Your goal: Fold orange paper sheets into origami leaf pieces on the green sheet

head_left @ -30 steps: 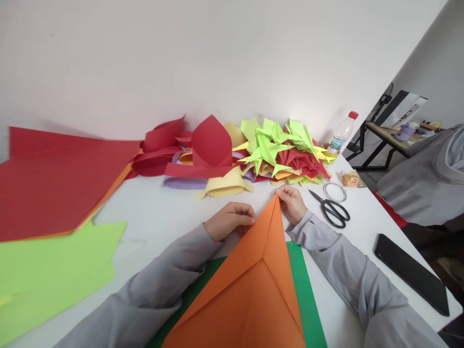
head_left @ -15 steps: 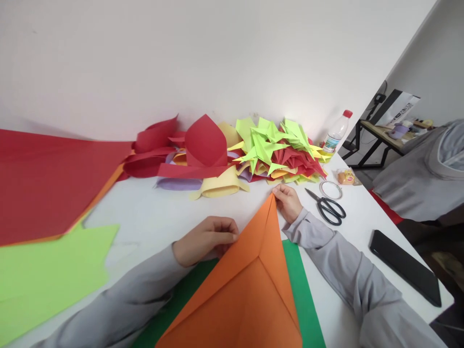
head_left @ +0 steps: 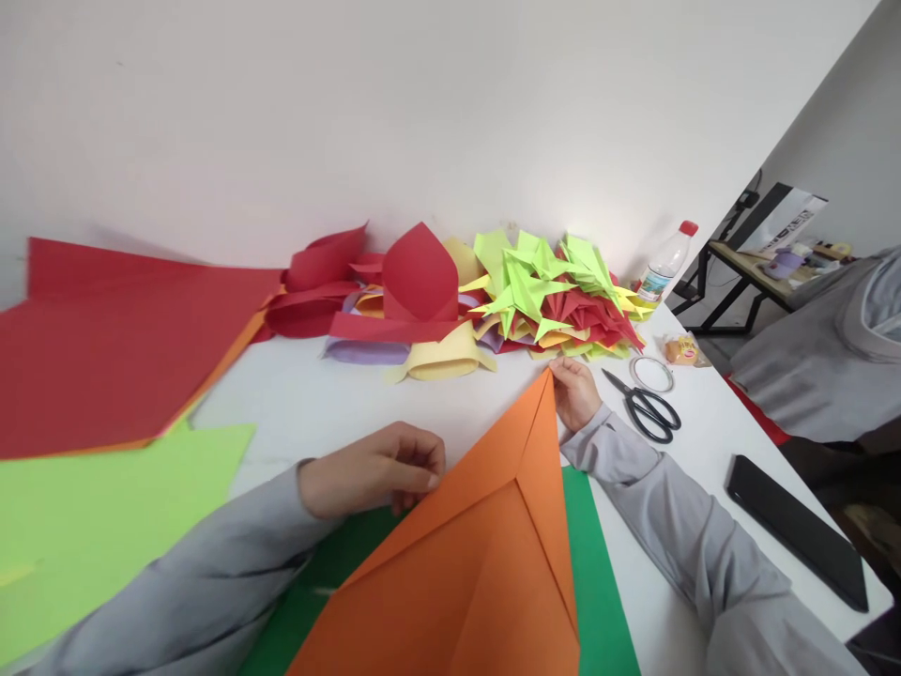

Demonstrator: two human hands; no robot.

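A large folded sheet of orange paper (head_left: 479, 563) comes up to a narrow point, with flaps folded along both sides. My right hand (head_left: 573, 394) pinches that point between thumb and fingers. Along the sloping left edge, my left hand (head_left: 376, 469) is closed, its curled fingers and thumb at the paper's rim; the fingertips are partly hidden. Under the orange paper lies a green sheet (head_left: 598, 573), showing on both sides.
Red paper (head_left: 141, 347) and lime-green paper (head_left: 127, 498) lie at left. Along the wall are paper crowns (head_left: 420, 277) and folded paper stars (head_left: 525, 282). Scissors (head_left: 651, 413), a tape roll (head_left: 651, 374), a wrapped snack (head_left: 682, 351), a bottle (head_left: 665, 266) and a black phone (head_left: 795, 530) lie at right.
My left hand has moved down and left along the paper's edge. The right hand stays on the tip. The whole view has shifted slightly.
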